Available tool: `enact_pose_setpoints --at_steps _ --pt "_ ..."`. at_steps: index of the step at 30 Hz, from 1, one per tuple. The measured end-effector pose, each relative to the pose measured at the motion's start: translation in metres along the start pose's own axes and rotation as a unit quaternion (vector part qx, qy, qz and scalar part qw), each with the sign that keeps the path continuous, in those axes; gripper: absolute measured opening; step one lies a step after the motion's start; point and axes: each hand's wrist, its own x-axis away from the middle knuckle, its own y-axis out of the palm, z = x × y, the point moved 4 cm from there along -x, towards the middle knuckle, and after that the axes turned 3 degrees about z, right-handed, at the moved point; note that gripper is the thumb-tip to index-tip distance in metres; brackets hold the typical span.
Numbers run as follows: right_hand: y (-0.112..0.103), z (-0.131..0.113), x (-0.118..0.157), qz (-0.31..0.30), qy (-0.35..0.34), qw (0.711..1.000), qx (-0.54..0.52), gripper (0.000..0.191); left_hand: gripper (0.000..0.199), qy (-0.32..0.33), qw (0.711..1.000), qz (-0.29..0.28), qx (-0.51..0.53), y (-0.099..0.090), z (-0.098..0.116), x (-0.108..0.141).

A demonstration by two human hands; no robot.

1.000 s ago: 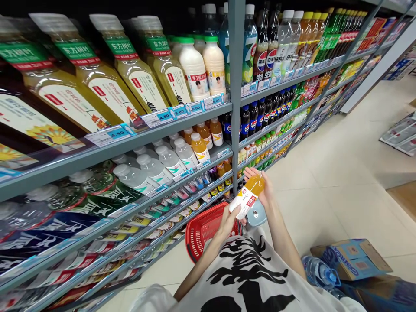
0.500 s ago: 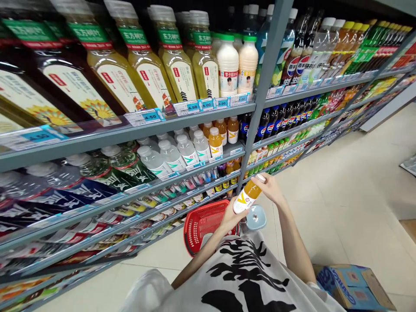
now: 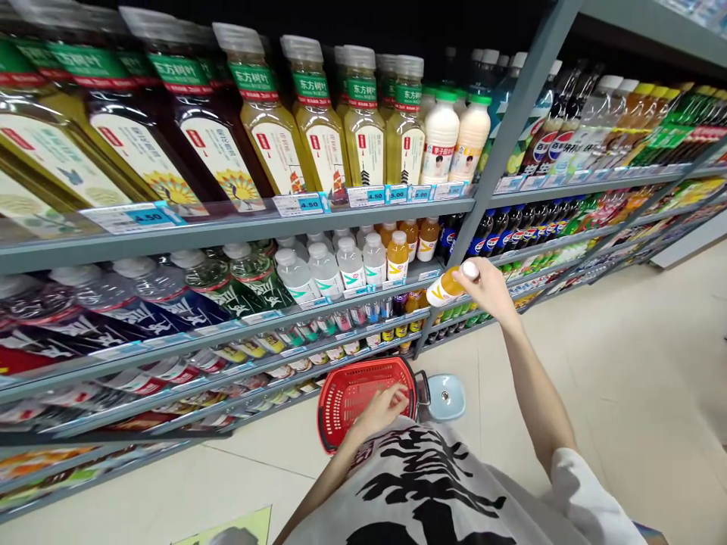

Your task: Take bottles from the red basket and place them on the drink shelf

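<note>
My right hand grips an orange drink bottle by its neck, just under the white cap. The bottle is tilted, its white label with a yellow V facing me, in front of the shelf edge. Beside it on the shelf stand matching orange bottles and clear ones with a green V. My left hand holds nothing, its fingers loosely bent and apart, above the red shopping basket on the floor.
A light blue stool or lid-like square object sits beside the basket. Above, tea bottles and white milk-drink bottles line a shelf. A grey upright post divides the shelving. Tiled floor runs along the right.
My right hand has carried the bottle up towards the shelf. My left hand has let go of the bottle and dropped lower, over the basket. The view has shifted left.
</note>
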Motion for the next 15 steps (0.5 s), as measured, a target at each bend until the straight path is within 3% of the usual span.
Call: enact_pose_setpoints --at_steps 3,7,15 --pt "0.006 -0.002 -0.024 0.012 -0.035 0.999 0.019 0.044 0.041 -0.013 1.000 0.001 -0.017 0.010 -0.001 0.006" --pt "0.023 -0.001 -0.051 -0.001 -0.063 0.997 0.031 0.052 0.043 -0.031 0.999 -0.013 -0.041 0.014 0.013 0.011" --pt "0.068 0.013 -0.101 -0.069 -0.083 0.993 0.048 0.049 0.046 -0.068 0.992 -0.001 -0.102 -0.001 0.023 0.021"
